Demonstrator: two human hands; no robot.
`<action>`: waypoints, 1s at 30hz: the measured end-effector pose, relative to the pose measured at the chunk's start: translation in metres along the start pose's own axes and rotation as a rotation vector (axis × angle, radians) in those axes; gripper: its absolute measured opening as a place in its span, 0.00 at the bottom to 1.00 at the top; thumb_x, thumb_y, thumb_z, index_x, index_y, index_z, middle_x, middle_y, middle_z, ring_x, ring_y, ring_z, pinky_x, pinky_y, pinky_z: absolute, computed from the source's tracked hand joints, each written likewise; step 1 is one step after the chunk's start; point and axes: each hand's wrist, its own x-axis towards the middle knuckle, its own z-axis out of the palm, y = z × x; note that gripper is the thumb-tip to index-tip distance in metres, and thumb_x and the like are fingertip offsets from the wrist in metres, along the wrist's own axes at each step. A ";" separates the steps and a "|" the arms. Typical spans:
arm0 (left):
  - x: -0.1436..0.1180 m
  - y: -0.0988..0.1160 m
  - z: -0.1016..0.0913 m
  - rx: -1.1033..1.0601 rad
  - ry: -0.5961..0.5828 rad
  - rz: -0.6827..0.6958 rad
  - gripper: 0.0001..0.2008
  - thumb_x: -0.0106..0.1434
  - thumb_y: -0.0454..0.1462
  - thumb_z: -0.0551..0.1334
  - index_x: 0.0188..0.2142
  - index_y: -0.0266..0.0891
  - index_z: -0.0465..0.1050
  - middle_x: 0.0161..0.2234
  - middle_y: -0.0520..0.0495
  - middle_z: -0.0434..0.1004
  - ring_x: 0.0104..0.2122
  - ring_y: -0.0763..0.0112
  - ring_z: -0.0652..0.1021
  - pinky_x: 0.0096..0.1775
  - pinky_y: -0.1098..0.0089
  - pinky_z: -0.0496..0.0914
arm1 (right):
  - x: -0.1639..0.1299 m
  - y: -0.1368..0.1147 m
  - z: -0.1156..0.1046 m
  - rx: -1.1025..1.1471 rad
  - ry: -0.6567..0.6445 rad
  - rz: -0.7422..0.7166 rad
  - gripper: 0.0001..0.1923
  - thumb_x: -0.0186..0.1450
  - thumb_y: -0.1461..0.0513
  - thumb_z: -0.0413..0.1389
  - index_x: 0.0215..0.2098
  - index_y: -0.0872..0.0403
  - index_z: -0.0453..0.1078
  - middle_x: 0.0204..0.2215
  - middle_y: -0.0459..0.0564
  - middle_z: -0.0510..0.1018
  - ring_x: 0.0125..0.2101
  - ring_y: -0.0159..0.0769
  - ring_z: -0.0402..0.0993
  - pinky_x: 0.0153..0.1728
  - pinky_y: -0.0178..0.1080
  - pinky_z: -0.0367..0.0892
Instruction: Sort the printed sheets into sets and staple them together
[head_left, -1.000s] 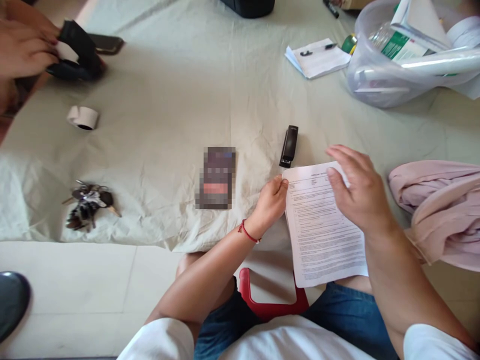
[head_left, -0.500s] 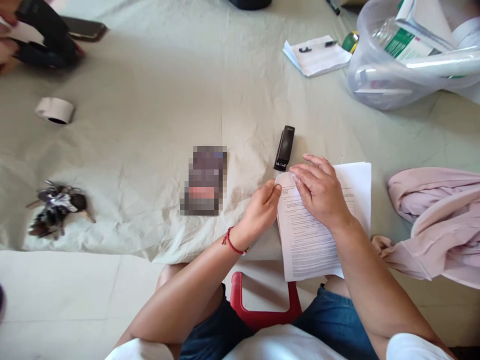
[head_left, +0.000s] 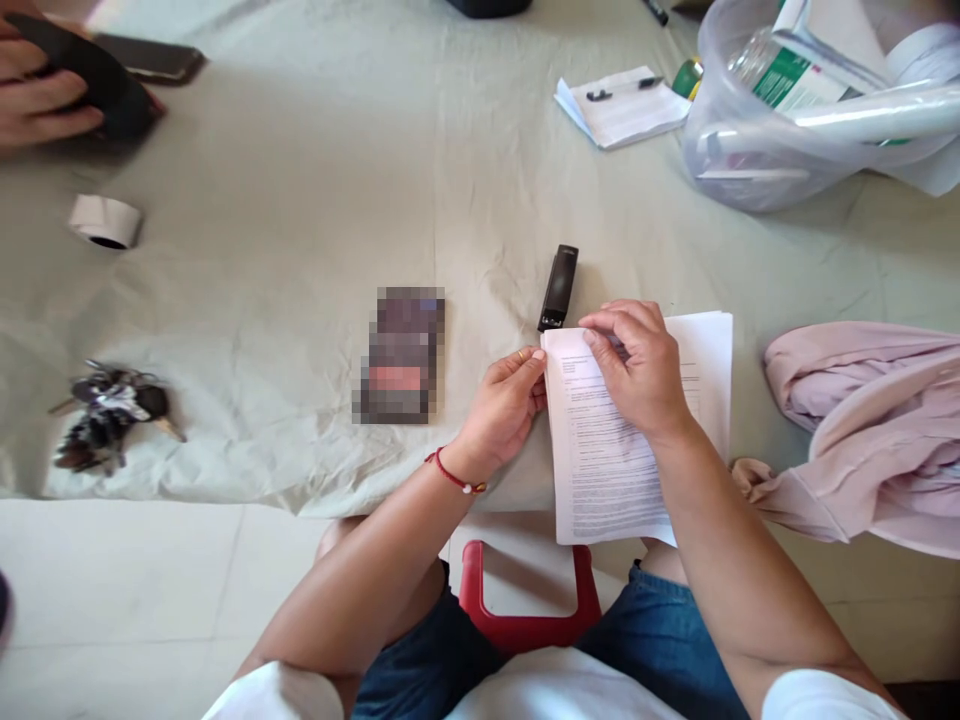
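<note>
A stack of printed papers (head_left: 600,480) overhangs the table's front edge, its text side up. At its upper left corner my left hand (head_left: 502,405) is closed, thumb tip against the side edge and the other fingertips partly hidden. My right hand (head_left: 637,365) lies over the upper part, thumb and fingers pinching the top edge. Just beyond the top left corner lies a black stapler (head_left: 559,285), touched by neither hand. More white sheets (head_left: 709,370) stick out under my right wrist.
Left of my hands lies a blurred-out phone (head_left: 401,355); farther left, keys (head_left: 116,415) and a white tape roll (head_left: 103,221). Another person's hand (head_left: 37,95) holds a dark object. A clear plastic tub (head_left: 720,150), a notepad (head_left: 626,115) and pink cloth (head_left: 862,430) are to the right.
My left hand has slid slightly left and down to the stack's side edge, its thumb no longer over the corner. The other person's hand has come further into view. The camera has shifted a little.
</note>
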 end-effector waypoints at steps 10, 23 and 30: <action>-0.007 0.005 -0.001 0.237 0.051 0.147 0.19 0.72 0.52 0.73 0.35 0.40 0.80 0.30 0.50 0.78 0.30 0.71 0.76 0.36 0.68 0.73 | 0.003 -0.005 -0.005 0.124 -0.043 0.074 0.06 0.77 0.57 0.61 0.45 0.45 0.83 0.44 0.50 0.88 0.56 0.50 0.84 0.60 0.57 0.80; -0.006 0.000 0.000 0.480 0.063 0.324 0.21 0.78 0.56 0.65 0.42 0.41 0.82 0.35 0.47 0.81 0.32 0.68 0.72 0.36 0.66 0.67 | 0.002 -0.003 0.002 -0.035 0.008 -0.073 0.08 0.79 0.60 0.59 0.43 0.46 0.82 0.43 0.51 0.89 0.63 0.54 0.81 0.65 0.61 0.76; -0.009 0.002 0.003 0.460 0.056 0.345 0.23 0.77 0.59 0.67 0.42 0.43 0.84 0.32 0.49 0.78 0.32 0.66 0.70 0.37 0.63 0.65 | 0.003 -0.007 -0.001 -0.077 -0.046 -0.029 0.10 0.80 0.59 0.57 0.43 0.46 0.81 0.42 0.52 0.89 0.64 0.56 0.80 0.66 0.63 0.75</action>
